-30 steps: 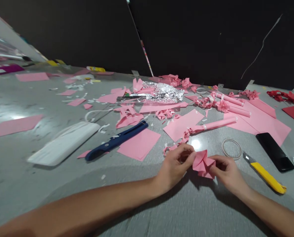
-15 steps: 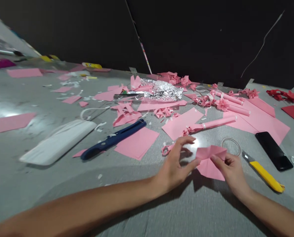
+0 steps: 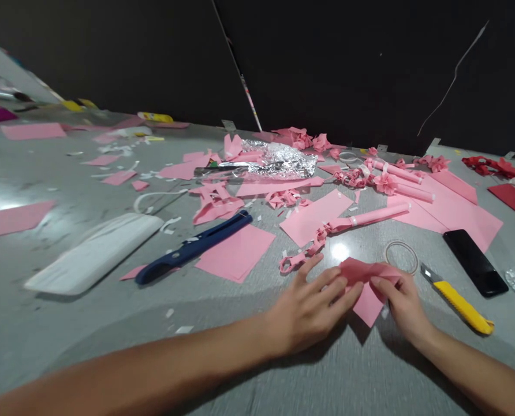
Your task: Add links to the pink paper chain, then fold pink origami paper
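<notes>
A creased piece of pink paper (image 3: pixel 370 303) is held between my two hands, just above the grey tabletop. My left hand (image 3: pixel 316 306) pinches its left side, thumb and fingers closed on the paper. At the right side my right hand (image 3: pixel 402 297) grips it with the thumb on top; the other fingers are mostly hidden behind. One point of the paper hangs down between the hands. Right behind my left hand lies a chain of folded pink paper (image 3: pixel 316 245) joined to a rolled pink tube (image 3: pixel 381 215).
To the right lie a yellow box cutter (image 3: pixel 463 306) with its blade out, a black phone (image 3: pixel 475 263) and a tape ring (image 3: pixel 401 257). Left are dark blue scissors (image 3: pixel 192 248), stacked pink squares (image 3: pixel 238 254) and a white pouch (image 3: pixel 95 254). Crumpled clear wrap (image 3: pixel 279 159) lies behind.
The pink paper has been turned and bent so a corner now points down. My left hand has gone from a loose, spread hold to fingers closed over the paper's left side.
</notes>
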`<state>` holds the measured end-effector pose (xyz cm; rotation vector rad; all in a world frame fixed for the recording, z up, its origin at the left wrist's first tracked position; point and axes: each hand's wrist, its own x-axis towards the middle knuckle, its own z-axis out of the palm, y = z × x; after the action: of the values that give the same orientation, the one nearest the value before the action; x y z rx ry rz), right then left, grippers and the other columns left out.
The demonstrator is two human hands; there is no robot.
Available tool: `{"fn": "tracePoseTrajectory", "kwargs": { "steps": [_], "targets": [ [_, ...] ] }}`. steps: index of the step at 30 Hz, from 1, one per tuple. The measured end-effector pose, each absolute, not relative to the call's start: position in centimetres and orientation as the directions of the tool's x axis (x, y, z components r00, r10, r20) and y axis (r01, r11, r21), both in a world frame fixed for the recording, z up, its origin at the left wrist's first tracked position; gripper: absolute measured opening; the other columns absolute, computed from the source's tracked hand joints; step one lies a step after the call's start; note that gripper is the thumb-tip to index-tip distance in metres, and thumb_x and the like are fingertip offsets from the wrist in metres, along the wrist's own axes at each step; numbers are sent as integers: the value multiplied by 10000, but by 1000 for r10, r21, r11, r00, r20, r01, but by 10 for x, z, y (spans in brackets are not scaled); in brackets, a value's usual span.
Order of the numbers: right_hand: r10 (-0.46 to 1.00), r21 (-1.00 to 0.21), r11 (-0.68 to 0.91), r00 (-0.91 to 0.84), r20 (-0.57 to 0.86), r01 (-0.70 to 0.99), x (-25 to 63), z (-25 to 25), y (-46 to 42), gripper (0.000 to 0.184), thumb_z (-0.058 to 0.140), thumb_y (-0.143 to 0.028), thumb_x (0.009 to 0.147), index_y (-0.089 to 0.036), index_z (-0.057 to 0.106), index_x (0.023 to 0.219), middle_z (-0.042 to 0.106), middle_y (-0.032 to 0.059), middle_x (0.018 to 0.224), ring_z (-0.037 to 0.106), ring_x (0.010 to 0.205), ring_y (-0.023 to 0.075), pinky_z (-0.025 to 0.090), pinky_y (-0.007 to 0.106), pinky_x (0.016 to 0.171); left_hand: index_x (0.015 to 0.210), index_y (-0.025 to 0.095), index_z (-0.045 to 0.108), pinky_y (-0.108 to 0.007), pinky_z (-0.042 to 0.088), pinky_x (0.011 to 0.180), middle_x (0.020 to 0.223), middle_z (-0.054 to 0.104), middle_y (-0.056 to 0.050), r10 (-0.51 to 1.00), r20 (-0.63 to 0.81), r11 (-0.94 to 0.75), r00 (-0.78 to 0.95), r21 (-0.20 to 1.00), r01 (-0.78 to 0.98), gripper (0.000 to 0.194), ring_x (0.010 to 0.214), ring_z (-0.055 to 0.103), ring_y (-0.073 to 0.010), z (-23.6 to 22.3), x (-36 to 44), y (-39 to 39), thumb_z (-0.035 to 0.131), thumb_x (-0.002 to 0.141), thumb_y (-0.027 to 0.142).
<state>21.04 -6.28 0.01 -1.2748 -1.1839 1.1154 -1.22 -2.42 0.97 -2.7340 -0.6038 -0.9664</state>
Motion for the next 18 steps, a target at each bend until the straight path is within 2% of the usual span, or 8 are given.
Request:
{"fn": "tracePoseTrajectory", "kwargs": {
  "steps": [2, 4, 6, 8, 10, 12, 15, 18],
  "targets": [
    [1000, -1000, 12, 23, 13, 28, 211, 4, -64, 280, 703, -482, 967, -219, 799, 974, 732, 65, 892, 655, 861, 244, 535, 339, 780, 1176, 216, 722, -466, 298, 1202, 958, 787, -18, 361, 625, -899, 691, 38, 436, 230, 971, 710, -217, 10, -13, -22, 636, 972, 151],
    [997, -1000, 21, -80, 23, -18, 212, 8, -65, 404, 679, -606, 974, -230, 796, 1066, 733, 82, 988, 657, 898, 250, 550, 333, 751, 1159, 216, 704, -433, 387, 1077, 1029, 797, -32, 404, 624, -900, 669, 141, 412, 215, 952, 715, -216, 11, -13, -19, 601, 982, 152],
    [978, -994, 14, -203, 36, -106, 211, 10, -65, 570, 734, -713, 890, -261, 768, 1235, 730, 103, 1160, 666, 992, 277, 570, 338, 736, 1186, 207, 675, -392, 440, 964, 1117, 801, -53, 447, 632, -893, 633, 276, 355, 234, 975, 729, -210, 10, -14, -16, 547, 1004, 134],
    [966, -987, -15, -256, 28, -163, 209, 9, -65, 702, 868, -682, 777, -304, 726, 1351, 714, 111, 1306, 667, 1102, 304, 587, 350, 768, 1183, 198, 657, -354, 477, 882, 1101, 805, -59, 485, 630, -871, 606, 411, 270, 225, 968, 737, -201, 9, -14, -12, 508, 1026, 137],
    [976, -986, -53, -218, -17, -161, 206, 6, -65, 637, 942, -549, 759, -326, 748, 1324, 744, 100, 1286, 693, 1076, 279, 593, 346, 776, 1152, 196, 655, -326, 501, 815, 1008, 804, -52, 515, 605, -834, 607, 516, 193, 199, 900, 734, -194, 7, -14, -10, 497, 1035, 159],
    [986, -986, -77, -157, -54, -148, 204, 3, -64, 444, 921, -460, 816, -309, 804, 1217, 793, 89, 1150, 722, 932, 231, 599, 335, 739, 1127, 201, 661, -320, 513, 782, 962, 797, -50, 524, 572, -802, 631, 580, 141, 183, 852, 726, -195, 6, -12, -10, 509, 1030, 175],
    [992, -983, -87, -109, -70, -159, 203, 1, -64, 321, 890, -441, 847, -272, 845, 1117, 815, 84, 993, 710, 750, 186, 600, 314, 650, 1142, 205, 663, -329, 531, 799, 1008, 802, -65, 501, 570, -795, 651, 601, 85, 197, 890, 731, -206, 6, -10, -10, 547, 998, 139],
    [996, -982, -75, -66, -64, -173, 205, 1, -63, 271, 899, -421, 832, -248, 860, 1038, 821, 81, 928, 709, 716, 182, 600, 302, 627, 1199, 202, 660, -379, 547, 895, 1129, 781, -101, 481, 593, -803, 645, 593, 53, 221, 1033, 722, -248, 7, -11, -11, 639, 979, 192]
  ]
}}
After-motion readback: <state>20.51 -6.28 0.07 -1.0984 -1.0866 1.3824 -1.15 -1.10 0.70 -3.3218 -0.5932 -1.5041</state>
